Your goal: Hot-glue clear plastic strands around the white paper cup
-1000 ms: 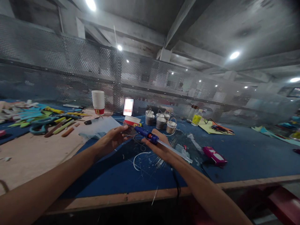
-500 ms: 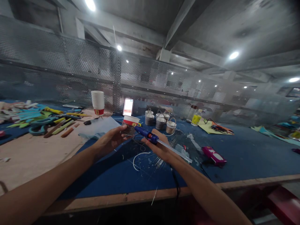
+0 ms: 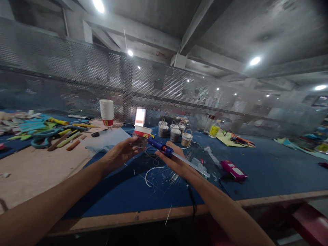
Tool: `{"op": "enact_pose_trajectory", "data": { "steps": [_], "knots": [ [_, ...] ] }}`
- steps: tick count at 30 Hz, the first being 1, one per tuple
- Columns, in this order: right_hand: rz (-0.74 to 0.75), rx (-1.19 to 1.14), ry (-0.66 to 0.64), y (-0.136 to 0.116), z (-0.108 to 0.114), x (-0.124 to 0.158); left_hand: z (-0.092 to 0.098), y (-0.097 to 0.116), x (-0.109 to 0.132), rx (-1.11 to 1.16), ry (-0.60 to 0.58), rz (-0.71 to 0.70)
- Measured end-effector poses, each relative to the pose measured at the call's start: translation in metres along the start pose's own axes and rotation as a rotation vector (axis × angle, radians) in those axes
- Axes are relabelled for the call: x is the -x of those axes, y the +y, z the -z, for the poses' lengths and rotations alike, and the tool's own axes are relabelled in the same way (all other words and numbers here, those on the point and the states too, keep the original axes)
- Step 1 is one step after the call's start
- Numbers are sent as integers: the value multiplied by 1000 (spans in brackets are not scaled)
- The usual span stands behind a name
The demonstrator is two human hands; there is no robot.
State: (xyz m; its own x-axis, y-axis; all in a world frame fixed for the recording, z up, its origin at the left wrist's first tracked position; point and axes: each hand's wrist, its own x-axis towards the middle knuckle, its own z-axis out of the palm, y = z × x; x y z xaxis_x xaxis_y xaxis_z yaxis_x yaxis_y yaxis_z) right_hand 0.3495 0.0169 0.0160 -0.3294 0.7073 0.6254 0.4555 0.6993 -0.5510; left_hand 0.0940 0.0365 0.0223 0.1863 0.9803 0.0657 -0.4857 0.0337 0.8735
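Note:
My left hand [image 3: 123,150] is closed around a paper cup [image 3: 142,131] with a white rim, a red band and a brownish covering on its lower part. In my right hand [image 3: 174,159] is a blue hot glue gun [image 3: 161,147], with a long clear glue stick [image 3: 191,164] jutting out of its back. The gun's yellow nozzle tip lies at the right side of the cup; whether it touches cannot be made out. Behind the hands stand several small covered cups with handles [image 3: 175,133].
A stack of paper cups [image 3: 107,111] stands at the back left. Scissors [image 3: 46,138] and several tools lie on the wooden board [image 3: 38,167]. Thin wires [image 3: 175,176] are scattered on the blue mat. To the right are a magenta box [image 3: 233,170] and a yellow-labelled bottle [image 3: 215,129].
The cup in my left hand has shifted very slightly left and up, and the glue gun's tip with it. Otherwise both hands keep the same hold.

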Motion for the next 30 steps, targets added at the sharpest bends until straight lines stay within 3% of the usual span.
{"op": "enact_pose_trajectory", "data": {
  "steps": [30],
  "knots": [
    [-39,-26,21,-1,0,1,-4,5,1,132,-9,14]
  ]
}}
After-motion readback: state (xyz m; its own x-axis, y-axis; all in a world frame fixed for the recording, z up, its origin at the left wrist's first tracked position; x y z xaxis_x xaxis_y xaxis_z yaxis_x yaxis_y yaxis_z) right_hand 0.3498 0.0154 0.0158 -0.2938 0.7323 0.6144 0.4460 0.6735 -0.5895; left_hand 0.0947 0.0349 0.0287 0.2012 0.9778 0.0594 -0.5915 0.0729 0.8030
